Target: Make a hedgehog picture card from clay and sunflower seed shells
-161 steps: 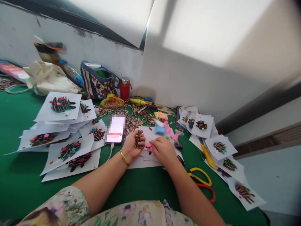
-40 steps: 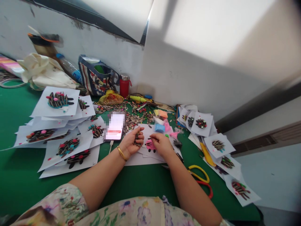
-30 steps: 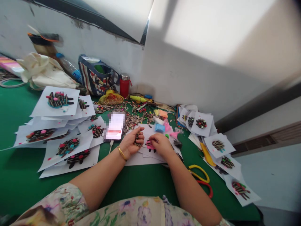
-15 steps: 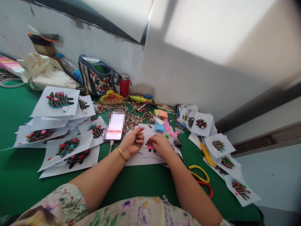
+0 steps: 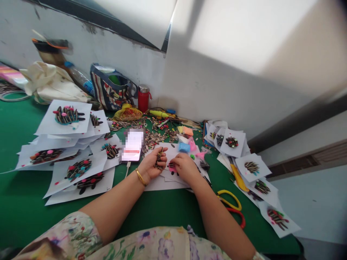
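Note:
My left hand (image 5: 152,165) is cupped palm up, its fingers curled around a small heap of striped sunflower seeds (image 5: 159,159). To its right, my right hand (image 5: 186,168) bends down over a piece of pink clay (image 5: 171,169) that lies on white paper (image 5: 159,185). Thumb and forefinger pinch together at the clay, with a dark sunflower seed at their tips. Other dark seeds show on the clay, and the hand partly covers it. Beyond the right hand lie packets of soft clay, among them a blue one (image 5: 184,147) and an orange one (image 5: 188,131).
A lit phone (image 5: 132,146) on a cable lies left of the hands. Loose seeds (image 5: 157,137) spread behind. Paper sheets with seed-and-clay figures pile up at left (image 5: 62,117) and right (image 5: 252,166). Scissors (image 5: 230,199) and a yellow-handled cutter (image 5: 239,177) lie rightward; a red flask (image 5: 143,98) stands behind.
My right hand has shifted slightly over the pink clay and covers more of its lower part. My left hand stays nearly in place, still holding the seeds, its fingers a little changed.

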Motion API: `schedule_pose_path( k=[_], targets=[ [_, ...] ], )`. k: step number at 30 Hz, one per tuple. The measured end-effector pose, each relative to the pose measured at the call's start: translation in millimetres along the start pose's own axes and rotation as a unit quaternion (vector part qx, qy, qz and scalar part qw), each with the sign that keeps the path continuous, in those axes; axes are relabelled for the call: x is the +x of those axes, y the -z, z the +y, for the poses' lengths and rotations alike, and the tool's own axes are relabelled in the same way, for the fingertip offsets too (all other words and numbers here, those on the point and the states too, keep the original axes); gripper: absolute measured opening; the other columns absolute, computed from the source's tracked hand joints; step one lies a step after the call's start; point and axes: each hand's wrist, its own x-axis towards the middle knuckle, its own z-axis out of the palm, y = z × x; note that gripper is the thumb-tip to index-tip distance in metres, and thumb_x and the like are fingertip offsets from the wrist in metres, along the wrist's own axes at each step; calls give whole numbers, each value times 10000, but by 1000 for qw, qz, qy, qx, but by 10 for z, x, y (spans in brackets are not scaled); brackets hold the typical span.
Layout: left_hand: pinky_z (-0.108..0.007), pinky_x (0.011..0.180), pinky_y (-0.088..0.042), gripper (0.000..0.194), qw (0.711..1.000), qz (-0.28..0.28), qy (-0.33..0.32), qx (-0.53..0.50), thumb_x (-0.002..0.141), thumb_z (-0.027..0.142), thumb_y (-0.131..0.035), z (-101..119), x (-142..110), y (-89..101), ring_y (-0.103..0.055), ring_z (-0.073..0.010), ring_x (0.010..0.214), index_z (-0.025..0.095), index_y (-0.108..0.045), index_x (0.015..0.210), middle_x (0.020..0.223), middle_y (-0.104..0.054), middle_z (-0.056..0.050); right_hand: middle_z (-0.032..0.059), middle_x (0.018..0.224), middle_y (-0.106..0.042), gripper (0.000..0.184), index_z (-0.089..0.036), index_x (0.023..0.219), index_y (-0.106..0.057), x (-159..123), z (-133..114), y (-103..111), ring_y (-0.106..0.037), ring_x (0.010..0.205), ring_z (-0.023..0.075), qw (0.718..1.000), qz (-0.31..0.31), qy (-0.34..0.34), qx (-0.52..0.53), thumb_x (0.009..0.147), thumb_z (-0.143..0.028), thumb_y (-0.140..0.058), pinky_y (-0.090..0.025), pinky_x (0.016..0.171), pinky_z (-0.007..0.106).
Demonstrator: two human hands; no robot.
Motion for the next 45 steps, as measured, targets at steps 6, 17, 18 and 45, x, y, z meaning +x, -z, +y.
schedule_pose_path(
  k=[6,17,18,45],
  targets=[
    [-80,305,-250,102,997,-27,38,58,927,176,-498,-44,-27,-16,-408,-27,425,105,-571,926,637,-423,37,81,973,-636,295,-197,1120,-683,-45,-29,65,-571,944,201,981,126,-52,135,926,-211,-461,-454,866,341],
    [-67,307,-211,172,981,-47,45,182,843,242,-659,-156,-7,21,-393,-12,408,125,-549,784,636,-419,41,49,857,-693,188,-190,862,-671,-25,-72,34,-643,815,183,895,161,-132,394,836,-358,-590,-518,785,319],
    [-69,306,-219,166,984,-33,45,167,869,251,-626,-143,-9,12,-389,-12,405,119,-553,798,634,-419,39,47,840,-698,200,-185,881,-663,-22,-52,27,-651,786,182,889,161,-153,401,832,-362,-585,-525,758,316],
    [-321,562,-571,296,996,12,-32,-79,964,285,-391,-53,-14,-20,-694,-234,772,125,-613,853,846,-683,-148,50,937,-638,181,-247,1015,-713,-28,-358,44,-599,875,181,976,107,-16,190,882,-242,-590,-480,814,298]
  ],
)
